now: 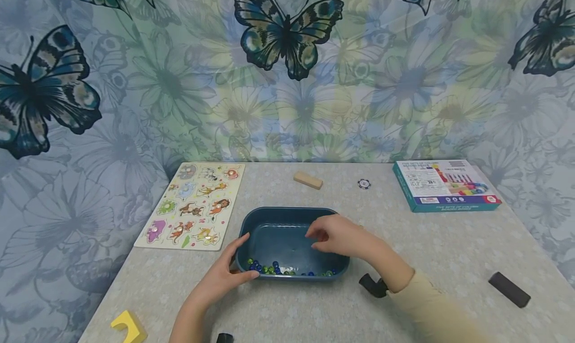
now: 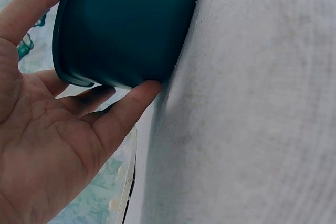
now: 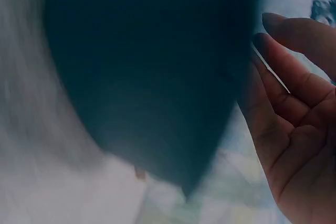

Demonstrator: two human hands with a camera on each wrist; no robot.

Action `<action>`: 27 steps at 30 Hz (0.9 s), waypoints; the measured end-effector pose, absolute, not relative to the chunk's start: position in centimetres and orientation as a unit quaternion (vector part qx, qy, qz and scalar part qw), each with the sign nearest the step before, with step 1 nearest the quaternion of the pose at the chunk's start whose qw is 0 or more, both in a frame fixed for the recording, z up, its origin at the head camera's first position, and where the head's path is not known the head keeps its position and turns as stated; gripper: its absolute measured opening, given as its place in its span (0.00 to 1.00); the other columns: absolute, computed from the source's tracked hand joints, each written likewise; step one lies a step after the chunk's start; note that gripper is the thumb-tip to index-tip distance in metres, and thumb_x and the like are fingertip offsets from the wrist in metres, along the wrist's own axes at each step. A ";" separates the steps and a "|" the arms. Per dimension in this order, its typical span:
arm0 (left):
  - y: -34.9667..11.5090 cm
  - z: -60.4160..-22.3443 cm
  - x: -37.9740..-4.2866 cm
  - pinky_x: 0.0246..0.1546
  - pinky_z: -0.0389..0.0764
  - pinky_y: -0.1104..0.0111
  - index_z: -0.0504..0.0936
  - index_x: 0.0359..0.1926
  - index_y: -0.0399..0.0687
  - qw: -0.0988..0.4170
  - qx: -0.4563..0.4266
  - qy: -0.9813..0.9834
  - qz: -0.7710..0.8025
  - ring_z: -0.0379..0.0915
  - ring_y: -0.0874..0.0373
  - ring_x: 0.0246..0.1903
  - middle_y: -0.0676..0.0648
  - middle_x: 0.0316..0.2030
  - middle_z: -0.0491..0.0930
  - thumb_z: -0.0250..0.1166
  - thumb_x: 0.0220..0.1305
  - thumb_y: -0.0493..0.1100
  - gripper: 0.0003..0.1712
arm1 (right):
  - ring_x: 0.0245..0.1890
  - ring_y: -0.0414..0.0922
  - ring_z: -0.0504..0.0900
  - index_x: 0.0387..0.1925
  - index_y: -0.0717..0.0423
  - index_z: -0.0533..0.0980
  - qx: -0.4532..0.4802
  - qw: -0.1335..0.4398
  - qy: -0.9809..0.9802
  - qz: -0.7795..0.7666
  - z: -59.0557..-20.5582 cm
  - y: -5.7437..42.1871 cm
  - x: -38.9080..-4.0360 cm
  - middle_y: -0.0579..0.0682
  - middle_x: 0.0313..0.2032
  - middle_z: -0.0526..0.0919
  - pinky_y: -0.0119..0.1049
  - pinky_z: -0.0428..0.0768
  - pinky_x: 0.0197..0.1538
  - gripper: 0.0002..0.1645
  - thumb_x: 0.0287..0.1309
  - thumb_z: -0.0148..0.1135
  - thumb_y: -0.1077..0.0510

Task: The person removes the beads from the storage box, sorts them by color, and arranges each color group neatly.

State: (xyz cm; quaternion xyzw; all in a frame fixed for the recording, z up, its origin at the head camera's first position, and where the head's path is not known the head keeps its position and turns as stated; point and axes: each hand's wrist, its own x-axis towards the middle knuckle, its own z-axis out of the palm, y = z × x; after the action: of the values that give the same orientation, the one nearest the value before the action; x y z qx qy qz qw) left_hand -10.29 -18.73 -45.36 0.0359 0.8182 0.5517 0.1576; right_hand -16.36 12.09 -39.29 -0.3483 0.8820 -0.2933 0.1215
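Note:
A dark blue plastic tub (image 1: 292,278) stands in the middle of the table, with several blue and green glass marbles (image 1: 269,269) gathered along the near side of its floor. My left hand (image 1: 222,270) grips the tub's left end, thumb at the front rim and fingers against the side wall; the left wrist view shows the fingers on the tub's outer wall (image 2: 126,24). Over the right part of the tub hovers my right hand (image 1: 337,237), fingers loosely bent. Nothing shows between those fingers in the right wrist view, where the tub wall (image 3: 147,77) hides part of them.
An animal puzzle board (image 1: 193,205) lies at the left, a boxed game (image 1: 449,185) at the back right. Behind the tub are a wooden block (image 1: 308,179) and a poker chip (image 1: 364,183). A yellow arched block (image 1: 129,327), a bent black piece (image 1: 373,286) and a black bar (image 1: 509,289) lie nearer.

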 end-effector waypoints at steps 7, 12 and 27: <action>-18.8 -45.3 -10.3 0.58 0.66 0.48 0.53 0.70 0.65 0.160 0.038 0.814 0.557 0.36 0.36 0.69 0.45 0.72 0.41 0.72 0.52 0.47 0.49 | 0.28 0.31 0.75 0.40 0.56 0.81 -0.361 0.163 0.875 -0.278 -42.0 8.8 -16.3 0.39 0.29 0.80 0.26 0.75 0.32 0.10 0.54 0.66 0.60; -18.8 -45.4 -10.3 0.58 0.66 0.48 0.53 0.70 0.64 0.160 0.040 0.814 0.556 0.37 0.36 0.69 0.45 0.72 0.41 0.72 0.52 0.47 0.49 | 0.25 0.30 0.74 0.37 0.54 0.82 -0.362 0.182 0.875 -0.266 -43.4 7.2 -16.4 0.36 0.25 0.77 0.24 0.74 0.30 0.09 0.51 0.66 0.60; -18.8 -45.5 -10.4 0.56 0.67 0.49 0.53 0.70 0.65 0.162 0.040 0.816 0.554 0.37 0.37 0.69 0.46 0.72 0.42 0.71 0.52 0.47 0.49 | 0.25 0.29 0.76 0.29 0.50 0.83 -0.386 0.237 0.846 -0.280 -43.8 5.3 -16.0 0.35 0.26 0.80 0.23 0.75 0.31 0.07 0.53 0.63 0.65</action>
State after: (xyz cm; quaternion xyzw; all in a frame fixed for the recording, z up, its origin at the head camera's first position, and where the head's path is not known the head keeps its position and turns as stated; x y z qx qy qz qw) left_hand -10.35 -18.82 -45.49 0.0403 0.8159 0.5536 0.1620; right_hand -16.01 5.29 -43.80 -0.3859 0.8465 -0.2796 0.2373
